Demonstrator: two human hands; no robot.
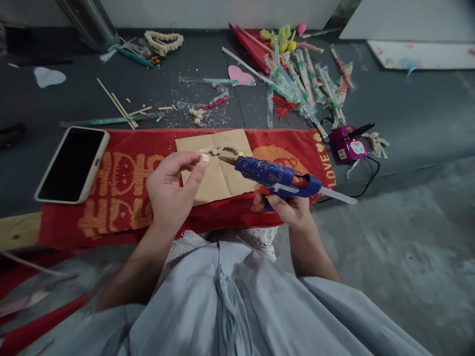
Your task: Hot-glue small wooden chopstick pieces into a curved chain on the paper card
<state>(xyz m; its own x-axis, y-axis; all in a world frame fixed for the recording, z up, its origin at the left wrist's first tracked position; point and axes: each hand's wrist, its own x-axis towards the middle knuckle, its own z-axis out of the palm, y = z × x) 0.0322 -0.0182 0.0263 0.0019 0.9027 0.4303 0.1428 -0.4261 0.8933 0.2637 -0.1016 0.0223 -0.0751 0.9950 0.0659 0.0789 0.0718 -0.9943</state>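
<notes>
Between thumb and fingers, my left hand [174,185] pinches a small cream-coloured piece [204,157], its kind too small to make out. My right hand [287,207] is wrapped around the handle of a blue glue gun [265,170], whose nozzle points left, close to that piece. A whitish glue stick [338,195] sticks out of the gun's back end. Just beyond the nozzle, a beaded-looking cream outline [230,147] lies on a creased sheet of brown paper [200,190]. The paper rests on a red towel [122,173] with orange lettering.
A phone [72,164] lies at the towel's left. Wrapped chopsticks [304,74] pile up at the back right, near a purple box [347,143] with a black cord. Bare sticks [117,105], crumbs and a cream heart-shaped frame [163,43] are on the dark table.
</notes>
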